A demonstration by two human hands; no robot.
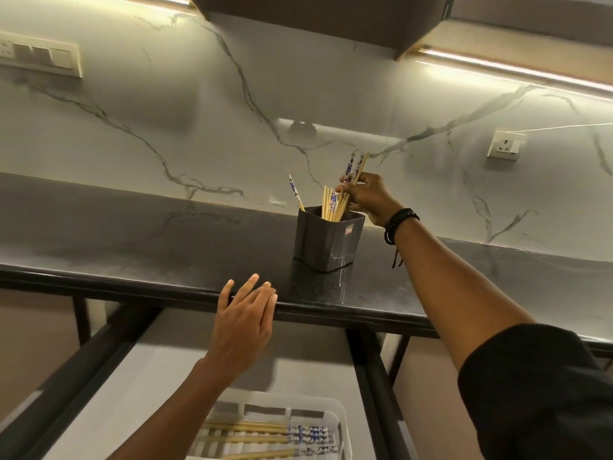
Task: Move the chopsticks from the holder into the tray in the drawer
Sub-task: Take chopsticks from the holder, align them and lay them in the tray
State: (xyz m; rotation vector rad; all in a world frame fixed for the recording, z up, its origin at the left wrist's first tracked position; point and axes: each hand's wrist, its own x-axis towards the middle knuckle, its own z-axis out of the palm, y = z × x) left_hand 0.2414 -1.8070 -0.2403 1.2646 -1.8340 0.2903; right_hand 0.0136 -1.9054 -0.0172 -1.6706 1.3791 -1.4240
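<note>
A dark square holder (326,240) stands on the black counter near its front edge. Several wooden chopsticks (329,204) with blue-and-white patterned ends stick up from it; one (296,192) leans alone to the left. My right hand (368,197) is closed around a few chopsticks (353,171), lifted partway but with their tips still in the holder. My left hand (247,318) rests with fingers spread on the counter's front edge. Below, in the pulled-out drawer, a white slotted tray (338,423) holds several chopsticks (265,433) lying flat.
The black counter (132,240) runs across the view under a marble backsplash. Wall sockets sit at the left (39,54) and the right (506,144). A dark cabinet (315,18) hangs overhead. The drawer's dark side rails (378,386) flank the tray.
</note>
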